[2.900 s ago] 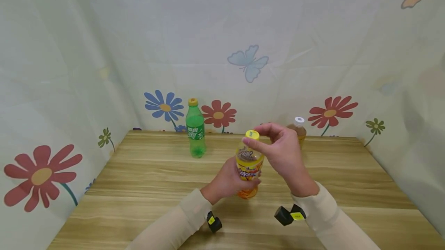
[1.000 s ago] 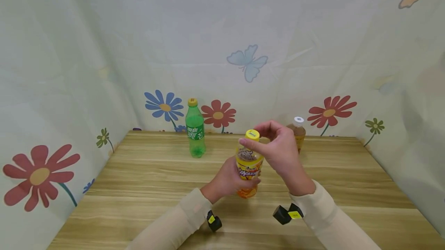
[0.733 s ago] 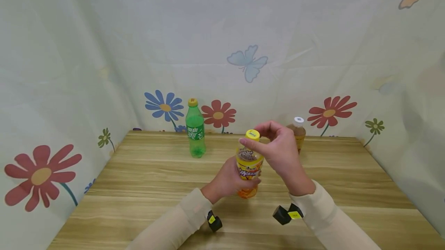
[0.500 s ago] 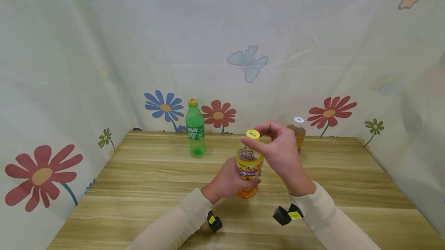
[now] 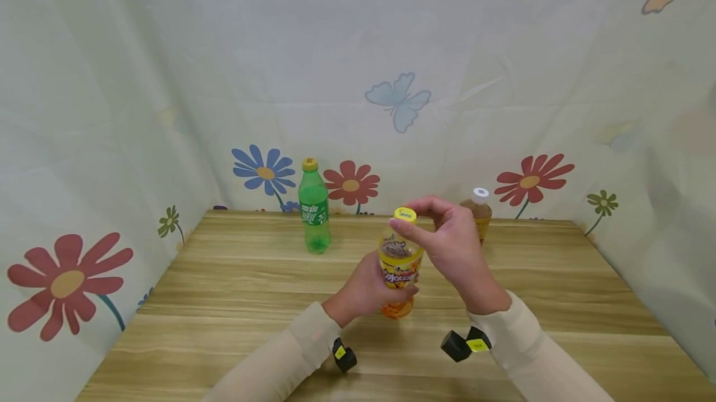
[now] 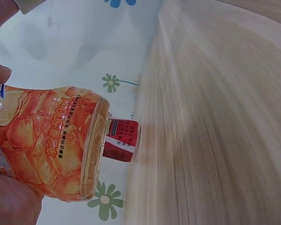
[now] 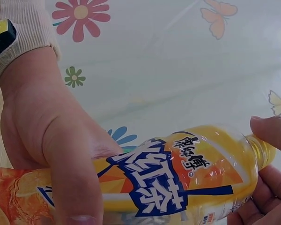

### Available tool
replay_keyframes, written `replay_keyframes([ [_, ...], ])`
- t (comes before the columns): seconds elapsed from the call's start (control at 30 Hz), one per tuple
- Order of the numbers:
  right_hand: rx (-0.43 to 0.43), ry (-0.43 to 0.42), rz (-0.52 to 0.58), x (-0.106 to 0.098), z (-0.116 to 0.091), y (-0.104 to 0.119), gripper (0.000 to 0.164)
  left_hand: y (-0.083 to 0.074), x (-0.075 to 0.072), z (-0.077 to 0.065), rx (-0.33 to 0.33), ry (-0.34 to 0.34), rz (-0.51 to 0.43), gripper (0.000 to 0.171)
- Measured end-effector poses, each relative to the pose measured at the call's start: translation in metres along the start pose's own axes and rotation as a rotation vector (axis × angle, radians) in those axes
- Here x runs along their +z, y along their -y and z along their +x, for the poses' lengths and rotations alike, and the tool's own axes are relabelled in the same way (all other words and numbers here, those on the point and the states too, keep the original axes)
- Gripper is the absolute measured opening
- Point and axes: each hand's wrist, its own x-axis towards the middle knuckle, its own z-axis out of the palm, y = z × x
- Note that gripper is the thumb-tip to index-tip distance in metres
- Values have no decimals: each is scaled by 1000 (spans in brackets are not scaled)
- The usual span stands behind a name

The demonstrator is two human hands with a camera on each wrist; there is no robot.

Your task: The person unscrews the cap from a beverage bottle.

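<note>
A clear plastic iced tea bottle (image 5: 398,268) with an orange and yellow label stands near the middle of the head view, upright and held above the table. My left hand (image 5: 366,290) wraps its lower body. My right hand (image 5: 457,246) pinches the yellow cap (image 5: 405,214) between thumb and fingers. The left wrist view shows the bottle's base (image 6: 96,150) with air between it and the wood. Across the right wrist view lies the label (image 7: 154,180), partly covered by the left hand (image 7: 75,154); the right thumb (image 7: 269,131) touches the cap.
A green soda bottle (image 5: 315,209) with a yellow cap stands at the back left of the wooden table (image 5: 252,278). Behind my right hand is a brownish bottle (image 5: 480,212) with a white cap, partly hidden. A flower-printed curtain (image 5: 335,48) encloses the table.
Over the last half second my right thumb has shifted slightly right against the cap, and the cap's print has turned a little. The left hand keeps its hold, with the bottle nearly in place.
</note>
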Motion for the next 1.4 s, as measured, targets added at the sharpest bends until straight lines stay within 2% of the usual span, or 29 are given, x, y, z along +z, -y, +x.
replay_keyframes([
  [0.17, -17, 50, 8, -3, 2, -2, 32, 1, 0, 1, -4, -2, -4, 54],
  [0.5, -26, 204, 24, -11, 9, -7, 34, 2, 0, 1, -24, 5, -16, 53],
  [0.67, -26, 273, 24, -15, 11, -9, 35, 3, 0, 1, -6, 9, -28, 51],
  [0.8, -16, 298, 23, -16, 12, -10, 37, 5, 0, 1, 5, 7, -31, 51],
  [1.0, -3, 285, 42, -15, 11, -11, 40, 6, -2, 1, 2, 2, -22, 51],
  [1.17, -11, 252, 132, -12, 9, -14, 51, 5, -2, 2, 7, 3, -8, 51],
  [1.23, -22, 218, 149, -10, 9, -14, 52, 5, -2, 2, 6, 1, -1, 51],
  [1.4, -47, 76, 105, -5, 7, -10, 47, 4, -2, 2, -3, -5, 10, 50],
])
